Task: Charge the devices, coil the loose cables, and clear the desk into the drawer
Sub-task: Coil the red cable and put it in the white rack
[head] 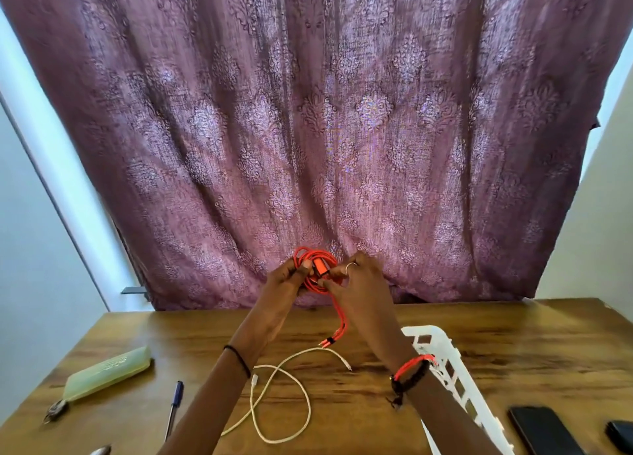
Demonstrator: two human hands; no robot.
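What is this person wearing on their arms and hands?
No sleeves show. The left hand has a thin black band at the wrist. The right hand has a silver ring on one finger, plus orange-red and black braided bracelets at the wrist.

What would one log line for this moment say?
phase: coiling | left hand, right hand: gripping red cable | white cable: loose on desk

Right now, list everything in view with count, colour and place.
curtain: one, purple, behind the desk
desk: one, brown wood, foreground
coiled cable: one, orange-red, held above the desk's far edge
loose cable: one, white, desk centre
pouch: one, pale green, left
pen: one, blue, front left
basket: one, white, right of centre
phone: one, black, front right
dark object: one, black, right edge
left hand: fingers grip the coiled cable
right hand: fingers pinch the coiled cable
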